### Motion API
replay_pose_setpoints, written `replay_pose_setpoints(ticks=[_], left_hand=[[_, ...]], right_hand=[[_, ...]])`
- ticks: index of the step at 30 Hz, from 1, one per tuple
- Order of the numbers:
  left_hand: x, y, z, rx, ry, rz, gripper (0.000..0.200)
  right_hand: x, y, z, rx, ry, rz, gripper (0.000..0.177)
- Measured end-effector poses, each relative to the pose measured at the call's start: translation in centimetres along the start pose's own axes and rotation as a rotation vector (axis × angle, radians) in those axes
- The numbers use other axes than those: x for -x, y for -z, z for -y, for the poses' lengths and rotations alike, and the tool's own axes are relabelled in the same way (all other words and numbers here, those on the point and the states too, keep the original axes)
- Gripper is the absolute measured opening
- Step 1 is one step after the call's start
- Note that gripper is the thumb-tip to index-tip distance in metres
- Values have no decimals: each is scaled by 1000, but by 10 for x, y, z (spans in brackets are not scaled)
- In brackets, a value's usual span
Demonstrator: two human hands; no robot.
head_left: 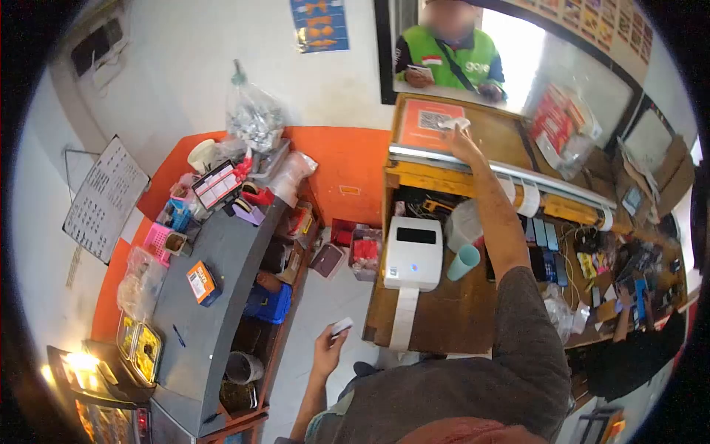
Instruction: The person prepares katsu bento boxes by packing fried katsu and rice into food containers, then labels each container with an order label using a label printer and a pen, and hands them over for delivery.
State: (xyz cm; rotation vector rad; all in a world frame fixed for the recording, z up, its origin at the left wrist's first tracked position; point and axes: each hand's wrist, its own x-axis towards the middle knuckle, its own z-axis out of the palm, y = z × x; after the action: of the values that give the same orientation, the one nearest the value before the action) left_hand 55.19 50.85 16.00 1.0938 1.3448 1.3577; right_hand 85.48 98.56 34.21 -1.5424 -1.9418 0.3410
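Observation:
My right hand [467, 146] reaches over the counter below the window. Its fingers pinch a crumpled white tissue-like piece [457, 123], which overlaps the orange sheet [421, 133] with a printed QR code. Lower down, over the floor gap, my left hand [328, 354] is closed around a small white block-shaped thing [342, 325]; its kind does not show. Beneath my right forearm stands a white label printer [414, 259] with a paper strip [404, 318] hanging from its front. Beside the printer a teal cup [464, 263] leans to one side.
A person [458, 59] in a green jacket stands behind the window. Several phones [547, 237] and cables lie on the right bench, where another person's dark sleeve [636, 355] shows. A grey counter [229, 285] at left bears an orange box [204, 284] and a pen [179, 336].

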Motion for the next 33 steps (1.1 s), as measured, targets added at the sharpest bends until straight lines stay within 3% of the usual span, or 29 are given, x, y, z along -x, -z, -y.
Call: replay_pose_setpoints(ticks=[1, 5, 7, 8, 12, 14, 17, 23, 25, 26, 29, 30, 31, 33], left_hand=[[2, 16, -1, -37, 16, -44, 21], [6, 58, 0, -68, 5, -107, 21], [6, 64, 2, -109, 50, -160, 21], [6, 61, -2, -104, 46, -188, 22], [1, 37, -9, -21, 131, -232, 23], [1, 28, -21, 5, 101, -206, 23], [4, 27, -17, 2, 123, -197, 24], [1, 68, 5, -39, 178, -219, 30], [-8, 92, 1, 64, 155, -277, 30], [-13, 104, -6, 78, 110, -282, 30], [-22, 157, -5, 47, 64, -270, 28], [-23, 179, -4, 23, 53, -244, 28], [-20, 202, -5, 20, 48, -233, 28], [-17, 245, -5, 47, 81, -292, 29]], right_hand=[[-5, -6, 7, 178, -253, 93, 85], [-24, -22, 2, 271, -337, 127, 90], [-29, -22, 3, 316, -399, 176, 82], [-29, -31, -1, 352, -379, 56, 74], [-35, -29, 10, 573, -393, 9, 71], [-69, -44, -29, 586, -332, 53, 73], [-67, -47, -26, 516, -324, 57, 75], [-58, -34, -10, 472, -376, -48, 75], [-33, -16, 24, 469, -212, 9, 75], [-63, -41, -28, 417, -240, -304, 73], [-52, -39, 2, 530, -425, -238, 73], [-53, -42, -2, 626, -328, -363, 66], [-41, -44, 27, 627, -338, -371, 66], [-16, -50, 97, 357, -225, -783, 50]])
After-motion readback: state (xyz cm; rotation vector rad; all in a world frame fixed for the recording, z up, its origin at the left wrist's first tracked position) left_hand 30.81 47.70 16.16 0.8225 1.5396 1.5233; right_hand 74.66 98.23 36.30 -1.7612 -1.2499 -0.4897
